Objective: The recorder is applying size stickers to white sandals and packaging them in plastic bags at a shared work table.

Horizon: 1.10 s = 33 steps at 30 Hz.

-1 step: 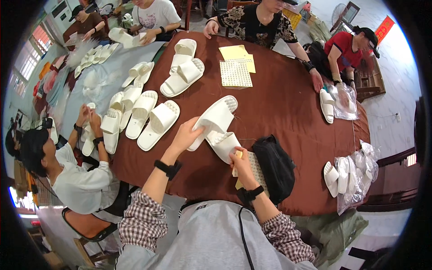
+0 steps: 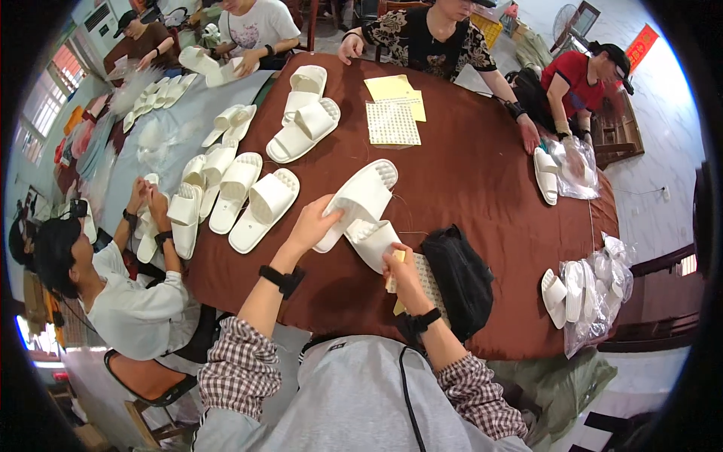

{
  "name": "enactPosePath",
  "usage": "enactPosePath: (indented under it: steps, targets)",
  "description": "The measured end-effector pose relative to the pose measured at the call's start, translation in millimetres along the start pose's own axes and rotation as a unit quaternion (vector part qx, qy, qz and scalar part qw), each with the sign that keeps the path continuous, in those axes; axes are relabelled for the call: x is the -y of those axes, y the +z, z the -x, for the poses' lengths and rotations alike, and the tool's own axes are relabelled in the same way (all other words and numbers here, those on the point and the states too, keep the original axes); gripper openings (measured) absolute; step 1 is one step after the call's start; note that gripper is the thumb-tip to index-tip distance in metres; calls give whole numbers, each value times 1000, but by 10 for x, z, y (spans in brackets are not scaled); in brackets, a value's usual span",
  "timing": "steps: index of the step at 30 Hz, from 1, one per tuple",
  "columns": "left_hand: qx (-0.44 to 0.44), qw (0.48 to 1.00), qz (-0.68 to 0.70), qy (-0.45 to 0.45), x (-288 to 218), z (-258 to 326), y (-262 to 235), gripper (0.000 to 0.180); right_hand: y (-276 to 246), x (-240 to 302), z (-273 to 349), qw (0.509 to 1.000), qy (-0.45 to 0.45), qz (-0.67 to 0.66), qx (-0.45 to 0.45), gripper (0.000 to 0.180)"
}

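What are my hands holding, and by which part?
Your left hand holds a white slipper by its side, near the strap. Your right hand holds a yellow slip; where exactly is unclear.

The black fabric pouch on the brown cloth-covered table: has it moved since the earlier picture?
No. Against the far white dotted sheet on the brown cloth-covered table, the black fabric pouch shows no visible shift.

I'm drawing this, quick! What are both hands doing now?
Left hand: closed, holding a slipper.
Right hand: closed, holding yellow paper, at the other slipper.
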State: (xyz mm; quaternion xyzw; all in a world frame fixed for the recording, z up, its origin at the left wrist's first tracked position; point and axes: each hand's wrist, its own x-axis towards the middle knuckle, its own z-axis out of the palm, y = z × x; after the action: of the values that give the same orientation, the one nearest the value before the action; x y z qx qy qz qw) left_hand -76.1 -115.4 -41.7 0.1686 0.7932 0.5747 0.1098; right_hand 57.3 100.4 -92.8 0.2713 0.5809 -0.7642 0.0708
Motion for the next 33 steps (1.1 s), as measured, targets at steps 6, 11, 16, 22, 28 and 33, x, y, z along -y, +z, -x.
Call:
enactPosePath:
  steps: [6,11,16,22,28,33]
  targets:
    - [-6,998,30,-59,197,-44,24,34,-24,134,-108,998,27,-59,4,42]
    - [14,987,131,-93,186,232,-159,32,-138,529,7,944,-64,263,186,20]
    - [12,973,167,-160,384,636,-108,31,-26,794,-71,784,-229,527,237,20]
    - [-70,968,86,-227,938,1192,213,53,40,555,-114,750,-309,568,136,25]
    - [-106,985,47,-125,1036,1370,260,69,93,225,145,723,-273,630,76,58]
    - [-54,988,-16,-146,915,1374,267,76,105,95,21,718,-268,640,63,67]
